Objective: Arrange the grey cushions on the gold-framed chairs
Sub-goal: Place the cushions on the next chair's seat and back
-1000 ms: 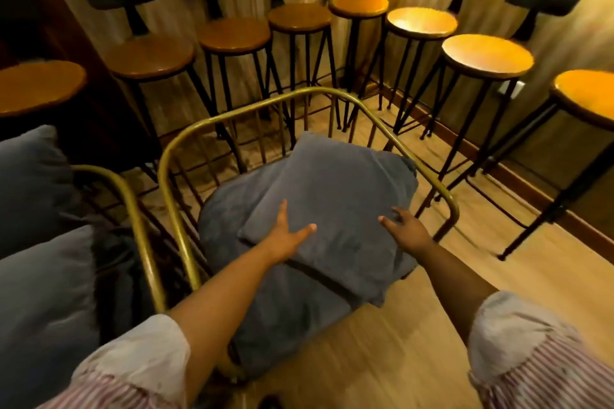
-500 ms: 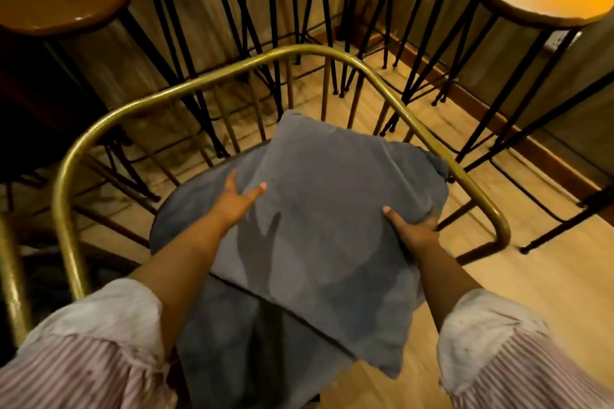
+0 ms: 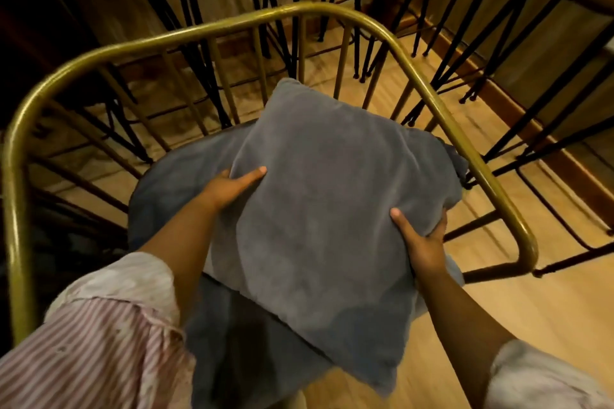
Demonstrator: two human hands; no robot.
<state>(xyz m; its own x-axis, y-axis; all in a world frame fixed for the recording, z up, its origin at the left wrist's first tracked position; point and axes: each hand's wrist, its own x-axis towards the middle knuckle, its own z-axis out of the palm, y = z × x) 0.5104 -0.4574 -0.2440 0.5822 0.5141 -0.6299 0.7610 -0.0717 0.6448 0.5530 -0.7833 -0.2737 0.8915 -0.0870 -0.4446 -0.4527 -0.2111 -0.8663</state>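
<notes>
Both hands are on the cushion (image 3: pixel 325 209) here: left hand (image 3: pixel 229 188) gripping its left edge, thumb laid flat on top, right hand (image 3: pixel 422 242) clamped on the right edge with fingers curled underneath. The cushion sits between them over the grey seat pad (image 3: pixel 172 189), turned diamond-wise, one corner pointing at the chair (image 3: pixel 332 12) back's gold rail. I'd guess it needs squaring up.
</notes>
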